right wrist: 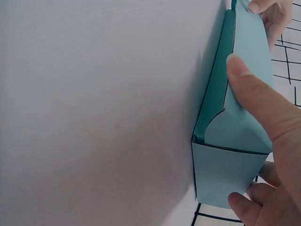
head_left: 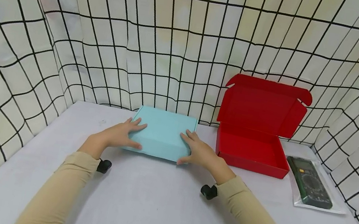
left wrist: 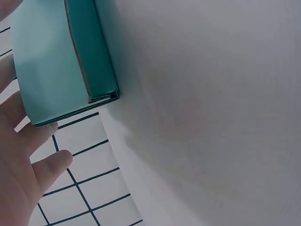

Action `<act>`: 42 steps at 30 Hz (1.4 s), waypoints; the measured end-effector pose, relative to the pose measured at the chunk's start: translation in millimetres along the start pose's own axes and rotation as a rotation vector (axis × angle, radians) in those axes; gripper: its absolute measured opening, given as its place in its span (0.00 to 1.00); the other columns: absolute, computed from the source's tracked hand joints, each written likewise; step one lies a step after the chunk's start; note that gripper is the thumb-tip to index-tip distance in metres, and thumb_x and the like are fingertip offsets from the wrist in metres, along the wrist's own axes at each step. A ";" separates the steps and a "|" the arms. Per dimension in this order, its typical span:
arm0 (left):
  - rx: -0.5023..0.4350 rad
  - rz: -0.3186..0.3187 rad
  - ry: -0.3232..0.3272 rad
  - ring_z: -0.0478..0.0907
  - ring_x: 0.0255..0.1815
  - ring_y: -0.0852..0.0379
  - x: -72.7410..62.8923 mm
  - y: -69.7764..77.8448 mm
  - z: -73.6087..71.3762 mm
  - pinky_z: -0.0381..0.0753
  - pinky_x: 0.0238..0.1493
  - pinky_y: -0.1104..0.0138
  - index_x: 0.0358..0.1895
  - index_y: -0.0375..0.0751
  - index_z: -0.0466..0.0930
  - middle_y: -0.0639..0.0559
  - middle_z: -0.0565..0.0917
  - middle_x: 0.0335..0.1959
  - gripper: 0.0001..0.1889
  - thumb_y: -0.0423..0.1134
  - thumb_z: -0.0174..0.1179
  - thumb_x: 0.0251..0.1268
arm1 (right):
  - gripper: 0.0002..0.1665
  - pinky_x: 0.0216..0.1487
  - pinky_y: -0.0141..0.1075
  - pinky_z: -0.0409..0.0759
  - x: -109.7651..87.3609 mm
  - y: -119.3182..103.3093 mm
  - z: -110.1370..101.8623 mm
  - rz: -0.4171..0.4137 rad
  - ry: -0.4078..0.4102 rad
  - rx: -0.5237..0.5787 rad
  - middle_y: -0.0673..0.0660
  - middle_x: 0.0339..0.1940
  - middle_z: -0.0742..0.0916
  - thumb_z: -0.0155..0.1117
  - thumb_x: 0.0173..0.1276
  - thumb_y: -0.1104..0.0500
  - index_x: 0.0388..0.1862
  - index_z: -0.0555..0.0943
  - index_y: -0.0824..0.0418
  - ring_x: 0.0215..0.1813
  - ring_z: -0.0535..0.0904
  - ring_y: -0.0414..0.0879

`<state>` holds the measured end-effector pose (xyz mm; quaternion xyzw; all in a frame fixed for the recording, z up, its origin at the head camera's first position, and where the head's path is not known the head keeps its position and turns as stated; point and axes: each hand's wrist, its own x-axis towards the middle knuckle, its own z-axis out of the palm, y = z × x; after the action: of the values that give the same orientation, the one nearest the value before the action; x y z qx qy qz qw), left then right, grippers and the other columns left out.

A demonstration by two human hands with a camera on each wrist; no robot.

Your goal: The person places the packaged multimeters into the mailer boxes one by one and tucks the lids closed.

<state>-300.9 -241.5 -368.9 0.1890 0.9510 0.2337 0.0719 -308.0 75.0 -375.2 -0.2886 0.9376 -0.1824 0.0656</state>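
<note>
A light blue cardboard box [head_left: 163, 125] lies on the white table toward the back, lid down. The person's left hand [head_left: 123, 133] holds its left end, fingers spread over the edge and thumb at the front. On the opposite end, the right hand [head_left: 202, 152] grips the box in the same way. In the right wrist view, the right thumb [right wrist: 254, 89] presses on the lid near its front edge, while the other fingers lie along the end wall. The left wrist view shows the left-hand fingers [left wrist: 21, 136] beside the box's end. Inside the box is hidden.
To the right, a red cardboard box [head_left: 248, 147] stands with its lid raised. Beside it lies a dark multimeter [head_left: 310, 183] in a clear plastic bag. Behind and at both sides, black-lined white cloth walls [head_left: 190, 46] bound the white table [head_left: 149, 206].
</note>
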 end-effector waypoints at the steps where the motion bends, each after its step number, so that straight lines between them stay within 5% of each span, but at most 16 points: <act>1: -0.001 -0.005 -0.003 0.36 0.81 0.29 -0.2 0.9 0.4 0.48 0.72 0.31 0.81 0.40 0.58 0.36 0.47 0.83 0.50 0.57 0.73 0.60 | 0.61 0.72 0.53 0.69 0.0 0.0 -0.2 0.002 -0.005 -0.001 0.61 0.84 0.56 0.81 0.59 0.46 0.84 0.58 0.59 0.84 0.46 0.61; 13: 0.057 -0.048 -0.021 0.34 0.80 0.26 2.0 11.0 6.2 0.47 0.71 0.29 0.82 0.40 0.55 0.33 0.45 0.82 0.52 0.60 0.71 0.61 | 0.59 0.72 0.54 0.69 4.1 2.5 -7.5 0.029 -0.067 0.025 0.59 0.85 0.53 0.80 0.61 0.51 0.84 0.57 0.55 0.84 0.42 0.60; 19: 0.155 -0.014 -0.035 0.35 0.80 0.26 6.0 11.2 8.1 0.42 0.69 0.26 0.82 0.39 0.52 0.32 0.45 0.82 0.53 0.63 0.67 0.64 | 0.60 0.76 0.58 0.59 6.2 14.2 -0.3 -0.033 -0.091 0.011 0.61 0.86 0.46 0.75 0.66 0.46 0.86 0.50 0.57 0.84 0.35 0.63; 26: 0.161 0.025 -0.023 0.33 0.81 0.29 11.1 4.9 9.1 0.41 0.70 0.26 0.83 0.42 0.49 0.36 0.43 0.84 0.56 0.62 0.70 0.60 | 0.66 0.79 0.57 0.48 9.6 17.7 4.5 -0.089 -0.065 -0.034 0.61 0.86 0.43 0.74 0.66 0.40 0.85 0.43 0.63 0.84 0.32 0.63; 34: 0.175 0.040 -0.015 0.30 0.82 0.31 11.4 3.5 11.3 0.44 0.69 0.25 0.84 0.44 0.46 0.39 0.41 0.84 0.57 0.61 0.72 0.60 | 0.69 0.75 0.50 0.64 11.4 14.2 4.8 -0.043 -0.022 -0.113 0.61 0.86 0.46 0.75 0.63 0.37 0.86 0.43 0.60 0.85 0.40 0.58; 42: 0.213 0.037 -0.017 0.30 0.82 0.30 11.9 4.3 14.2 0.46 0.68 0.24 0.84 0.44 0.45 0.38 0.41 0.84 0.57 0.59 0.71 0.61 | 0.65 0.72 0.49 0.69 15.0 11.8 9.7 -0.031 -0.012 -0.214 0.64 0.85 0.49 0.73 0.63 0.37 0.85 0.48 0.61 0.84 0.43 0.61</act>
<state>-307.2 -227.4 -379.9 0.2154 0.9661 0.1310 0.0554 -324.3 72.7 -388.9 -0.3096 0.9467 -0.0806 0.0371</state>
